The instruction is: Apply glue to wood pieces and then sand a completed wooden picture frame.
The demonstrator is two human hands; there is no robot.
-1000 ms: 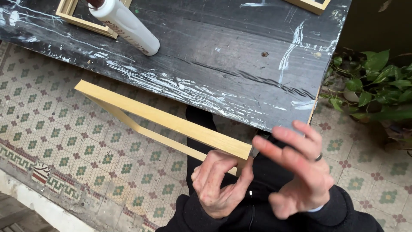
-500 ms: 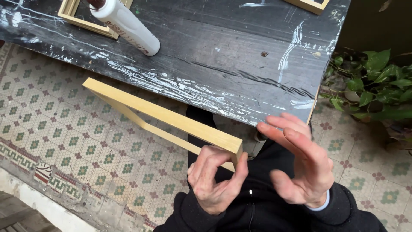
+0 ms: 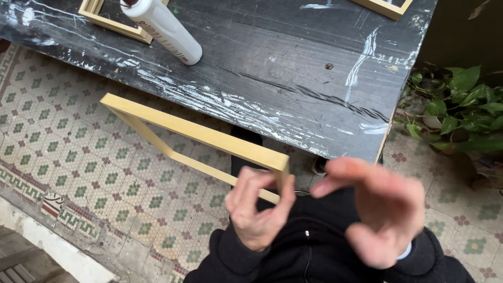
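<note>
A pale yellow wooden frame hangs in the air below the table's near edge, stretching left from its right corner. My left hand pinches that corner between thumb and fingers. My right hand is blurred just to the right of the corner, fingers spread and curled, holding nothing and not touching the frame. Both sleeves are black.
A black paint-streaked table fills the top. On it lie a white glue bottle, a wooden frame at the top left and another frame at the top right. Patterned floor tiles lie below; a green plant stands at right.
The frame's held corner has moved a little to the left and lower. My right hand has drawn away from it, fingers staying spread; my left hand keeps its pinch.
</note>
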